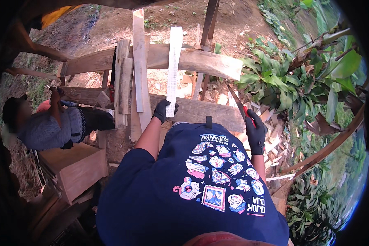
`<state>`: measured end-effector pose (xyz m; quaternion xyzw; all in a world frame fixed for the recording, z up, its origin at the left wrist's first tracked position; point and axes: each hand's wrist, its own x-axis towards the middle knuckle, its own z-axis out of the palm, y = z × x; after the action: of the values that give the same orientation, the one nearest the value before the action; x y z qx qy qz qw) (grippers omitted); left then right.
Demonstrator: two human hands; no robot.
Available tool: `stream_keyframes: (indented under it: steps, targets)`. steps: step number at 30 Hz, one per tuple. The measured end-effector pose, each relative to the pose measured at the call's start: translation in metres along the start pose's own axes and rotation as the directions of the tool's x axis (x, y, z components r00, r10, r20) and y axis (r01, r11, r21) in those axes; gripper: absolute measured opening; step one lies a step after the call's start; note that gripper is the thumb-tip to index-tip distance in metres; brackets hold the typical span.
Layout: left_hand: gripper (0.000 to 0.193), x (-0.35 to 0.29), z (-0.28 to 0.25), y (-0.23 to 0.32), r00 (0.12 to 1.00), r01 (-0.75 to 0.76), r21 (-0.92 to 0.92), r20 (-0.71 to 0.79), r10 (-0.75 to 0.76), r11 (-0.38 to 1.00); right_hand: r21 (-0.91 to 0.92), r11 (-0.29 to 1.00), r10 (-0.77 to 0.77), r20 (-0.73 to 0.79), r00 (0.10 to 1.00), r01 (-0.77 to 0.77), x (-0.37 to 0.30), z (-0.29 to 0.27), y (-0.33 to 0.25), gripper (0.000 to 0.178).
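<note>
Broad-leaved green plants (270,74) fill the right side, beside ground strewn with wood scraps (274,133). Across the middle stands a rough wooden desk (209,112), its near plank and a far plank (209,61) set apart with a gap between them. At the left a co-worker (55,125) in a grey patterned top and dark trousers is near a plain wooden box (80,168). Several long boards (139,61) lie side by side over the left part of the desk, pointing away from the wearer. To their right, and apart from them at its near end, is a narrow pale board (174,69), which crosses above the far plank; whether it rests there I cannot tell. A red-handled saw (238,100) is off to the right, its blade slanting up and left, clear of the pale board. The dark-gloved right hand (256,133) is closed around the saw's handle. The left hand (163,110), gloved alike, is wrapped about the pale board's near end.
</note>
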<state>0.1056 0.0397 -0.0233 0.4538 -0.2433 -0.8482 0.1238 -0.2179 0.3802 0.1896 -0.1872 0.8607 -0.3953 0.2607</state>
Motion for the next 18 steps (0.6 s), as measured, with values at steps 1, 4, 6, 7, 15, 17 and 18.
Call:
stream_keyframes:
  steps: [1,4,6,7,15,17,18]
  targets:
    - [0.049,-0.001,0.000,0.001,1.000,-0.007,0.027,-0.003,0.007,1.000,-0.007,0.998,-0.055,-0.012,0.998,0.055,0.000,0.002,0.002,0.037]
    - [0.049,0.000,-0.001,0.006,0.999,0.038,0.031,0.011,-0.038,0.999,-0.019,0.986,-0.163,-0.037,0.986,0.163,-0.001,0.010,0.005,0.037]
    - [0.050,0.000,-0.003,0.008,0.997,0.062,0.012,0.037,-0.062,0.998,-0.008,0.987,-0.163,-0.035,0.986,0.163,-0.004,0.015,0.004,0.038]
    - [0.050,-0.001,-0.006,0.009,0.996,0.074,0.003,0.049,-0.074,0.997,0.003,0.986,-0.165,-0.025,0.986,0.165,-0.004,0.017,0.002,0.038]
    - [0.054,-0.008,-0.004,0.009,0.997,0.002,0.111,0.077,-0.010,0.994,-0.050,0.938,-0.344,-0.056,0.937,0.342,-0.003,0.036,0.014,0.041]
    - [0.057,-0.008,-0.007,0.009,0.994,-0.018,0.129,0.114,0.003,0.991,-0.053,0.939,-0.343,-0.042,0.939,0.340,-0.003,0.039,0.011,0.041]
    - [0.058,-0.008,-0.010,0.007,0.992,-0.021,0.125,0.127,0.005,0.992,-0.054,0.935,-0.352,-0.037,0.935,0.350,-0.004,0.041,0.008,0.041]
